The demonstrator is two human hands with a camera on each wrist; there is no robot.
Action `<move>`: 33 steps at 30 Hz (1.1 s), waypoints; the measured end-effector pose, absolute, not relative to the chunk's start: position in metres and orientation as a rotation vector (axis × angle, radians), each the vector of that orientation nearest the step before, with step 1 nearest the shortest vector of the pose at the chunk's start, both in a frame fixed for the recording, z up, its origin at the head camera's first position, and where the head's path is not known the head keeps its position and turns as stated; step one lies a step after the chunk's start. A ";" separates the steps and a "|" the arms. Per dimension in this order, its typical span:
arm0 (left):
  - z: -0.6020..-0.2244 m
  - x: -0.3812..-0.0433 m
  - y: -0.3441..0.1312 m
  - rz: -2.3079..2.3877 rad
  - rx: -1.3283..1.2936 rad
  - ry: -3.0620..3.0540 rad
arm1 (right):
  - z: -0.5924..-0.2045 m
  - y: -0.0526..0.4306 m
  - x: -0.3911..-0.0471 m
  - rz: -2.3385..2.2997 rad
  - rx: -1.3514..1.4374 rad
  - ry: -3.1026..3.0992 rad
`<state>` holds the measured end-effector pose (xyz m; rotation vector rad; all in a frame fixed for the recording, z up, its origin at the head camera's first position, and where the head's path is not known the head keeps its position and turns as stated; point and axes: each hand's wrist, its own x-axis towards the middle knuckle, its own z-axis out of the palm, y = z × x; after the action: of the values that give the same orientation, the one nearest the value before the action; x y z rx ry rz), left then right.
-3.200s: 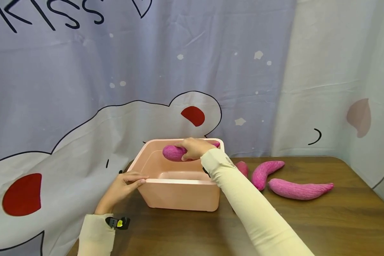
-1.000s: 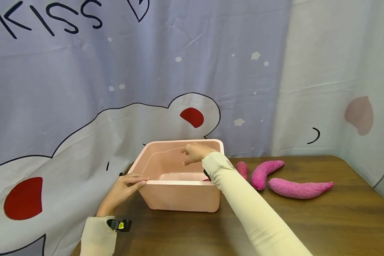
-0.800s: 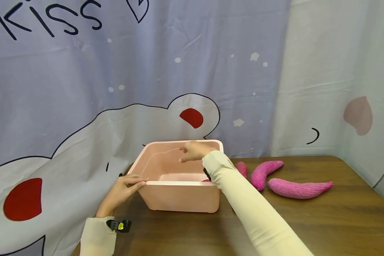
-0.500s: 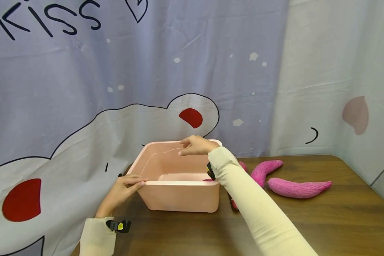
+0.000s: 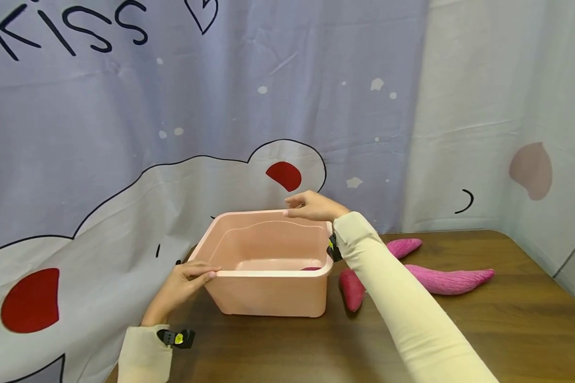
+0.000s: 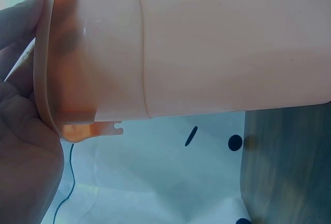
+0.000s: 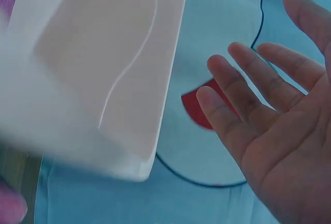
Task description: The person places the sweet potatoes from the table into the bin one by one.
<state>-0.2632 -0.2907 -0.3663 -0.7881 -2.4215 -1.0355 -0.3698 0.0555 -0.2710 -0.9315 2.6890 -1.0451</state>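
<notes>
A light pink plastic tub point(image 5: 268, 292) stands on the wooden table. My left hand point(image 5: 184, 284) holds its near left rim corner; in the left wrist view the thumb and palm lie against the rim. My right hand point(image 5: 316, 206), with nothing in it, hovers over the tub's far right rim, fingers spread in the right wrist view. Inside the tub, a strip of a pink sweet potato point(image 5: 311, 268) shows above the near rim. Right of the tub lie a darker reddish sweet potato point(image 5: 352, 290) and two pink ones, a curved one point(image 5: 404, 246) and a long one point(image 5: 452, 280), partly hidden by the right sleeve.
The brown table point(image 5: 522, 319) extends right of the sweet potatoes. Behind it hangs a printed curtain point(image 5: 211, 106) close to the tub's far side. A black band point(image 5: 176, 338) is on the left wrist, another point(image 5: 334, 247) on the right.
My right hand, earlier gripping a sweet potato over the tub, has let it go inside, then risen and moved right, clear of the interior. My left hand stays at the rim.
</notes>
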 end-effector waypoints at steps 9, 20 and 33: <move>-0.371 -0.267 -0.297 -1.057 -0.798 -2.420 | -0.277 0.096 -0.371 -1.108 -0.854 2.692; -0.369 -0.265 -0.299 -1.066 -0.820 -2.392 | -0.296 0.163 -0.366 -1.129 -0.788 2.721; -0.369 -0.264 -0.298 -1.100 -0.859 -2.373 | -0.319 0.238 -0.340 -1.145 -0.707 2.762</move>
<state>-0.2638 -0.2977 -0.3686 -0.8592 -2.3725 -1.0997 -0.3401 0.2377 -0.3192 -0.7072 2.7622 -1.1454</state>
